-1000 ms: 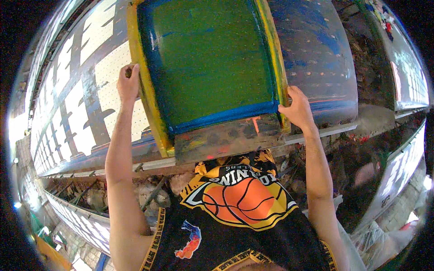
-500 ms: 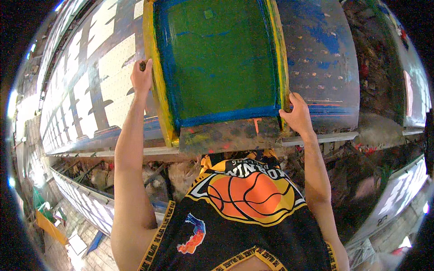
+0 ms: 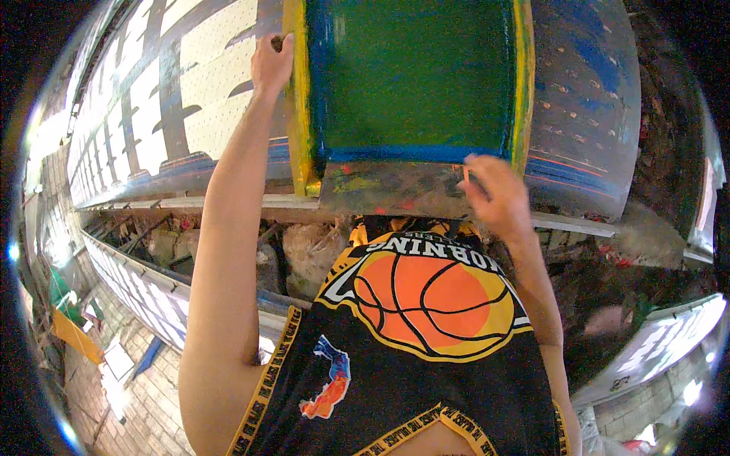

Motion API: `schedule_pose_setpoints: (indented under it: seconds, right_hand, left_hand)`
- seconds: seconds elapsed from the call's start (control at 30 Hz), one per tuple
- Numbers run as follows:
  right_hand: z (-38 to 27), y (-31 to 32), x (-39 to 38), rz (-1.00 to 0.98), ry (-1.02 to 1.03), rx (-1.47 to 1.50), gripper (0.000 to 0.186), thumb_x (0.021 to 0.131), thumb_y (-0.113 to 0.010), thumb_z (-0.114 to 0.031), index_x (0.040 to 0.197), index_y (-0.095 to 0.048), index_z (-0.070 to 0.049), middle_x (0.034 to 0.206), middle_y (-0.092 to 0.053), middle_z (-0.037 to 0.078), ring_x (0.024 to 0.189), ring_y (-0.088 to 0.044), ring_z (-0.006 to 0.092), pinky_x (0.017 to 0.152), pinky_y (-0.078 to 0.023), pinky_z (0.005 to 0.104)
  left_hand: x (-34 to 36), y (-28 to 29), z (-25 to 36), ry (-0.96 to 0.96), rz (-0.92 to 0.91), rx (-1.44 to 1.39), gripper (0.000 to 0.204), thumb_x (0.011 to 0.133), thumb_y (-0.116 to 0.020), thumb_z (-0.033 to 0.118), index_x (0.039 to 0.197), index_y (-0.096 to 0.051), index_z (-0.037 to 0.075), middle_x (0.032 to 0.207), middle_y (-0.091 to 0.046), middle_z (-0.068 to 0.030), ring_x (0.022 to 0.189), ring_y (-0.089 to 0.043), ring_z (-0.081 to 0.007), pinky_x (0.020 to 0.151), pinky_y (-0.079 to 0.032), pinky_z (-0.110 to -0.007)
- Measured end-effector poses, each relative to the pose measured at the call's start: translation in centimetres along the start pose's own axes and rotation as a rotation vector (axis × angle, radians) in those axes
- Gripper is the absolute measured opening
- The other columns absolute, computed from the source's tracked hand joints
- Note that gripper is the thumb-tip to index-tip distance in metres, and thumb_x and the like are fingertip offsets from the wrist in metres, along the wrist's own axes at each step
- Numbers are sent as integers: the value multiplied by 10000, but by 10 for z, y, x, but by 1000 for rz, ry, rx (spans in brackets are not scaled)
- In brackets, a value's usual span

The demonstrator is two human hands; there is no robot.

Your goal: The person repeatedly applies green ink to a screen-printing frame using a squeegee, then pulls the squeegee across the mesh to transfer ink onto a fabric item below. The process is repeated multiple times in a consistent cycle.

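Observation:
My left hand point(image 3: 270, 57) is closed at the left yellow side rail point(image 3: 303, 114) of a paint-stained screen frame; a dark spot shows between thumb and finger, and what it grips is unclear. The frame holds a green screen point(image 3: 411, 76) edged in blue, with a stained grey strip point(image 3: 380, 190) along its near end. My right hand point(image 3: 490, 190) is over that strip at the lower right corner, apparently off the right rail point(image 3: 522, 91). Its curved fingers are smeared by motion.
The frame lies across a long curved grey board point(image 3: 578, 114), brightly lit with reflections on the left. A metal ledge point(image 3: 570, 225) runs along its near edge. Below are rubble point(image 3: 304, 258), another long panel point(image 3: 137, 281) at left, a panel point(image 3: 654, 342) at right and a brick floor point(image 3: 129, 403).
My right hand has left the frame's right rail and moved inward over the near strip. The view has shifted, so frame, board and left hand appear higher and farther right.

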State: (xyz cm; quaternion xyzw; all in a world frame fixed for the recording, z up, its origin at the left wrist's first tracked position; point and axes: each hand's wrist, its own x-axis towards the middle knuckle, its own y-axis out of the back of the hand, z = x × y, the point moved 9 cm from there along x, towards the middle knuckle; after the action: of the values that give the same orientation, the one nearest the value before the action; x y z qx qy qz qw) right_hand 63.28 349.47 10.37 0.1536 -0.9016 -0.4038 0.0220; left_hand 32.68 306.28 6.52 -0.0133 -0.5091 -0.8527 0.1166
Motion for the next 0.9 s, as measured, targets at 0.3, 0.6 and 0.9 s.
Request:
schedule_pose_setpoints:
  seconds: [0.3, 0.6, 0.9]
  right_hand:
    - [-106, -99, 19, -322, 378, -313, 583, 878, -689, -122, 1451, -599, -69, 1369, -666, 178, 1290, -641, 367, 1101, -532, 463]
    - [-87, -103, 65, -189, -16, -517, 557, 807, -695, -52, 1360, -696, -111, 1330, -739, 95, 1218, -707, 289, 1016, -583, 440]
    - [-104, -71, 67, -151, -23, -485, 547, 762, -734, -38, 1301, -751, -128, 1288, -767, 97, 1128, -749, 306, 971, -607, 453]
  left_hand:
    - [4, -3, -16, -99, 61, 14, 502, 1087, -491, 494, 1193, -663, 34, 1167, -733, -267, 1103, -690, -494, 965, -540, -584]
    - [-4, 9, -14, -103, 135, -212, 409, 1125, -432, 375, 1114, -657, 34, 1023, -726, -289, 1008, -683, -511, 885, -529, -612]
    - [-7, 5, -2, -128, 202, -66, 383, 1122, -445, 382, 1047, -636, 58, 891, -728, -248, 861, -722, -463, 781, -582, -572]
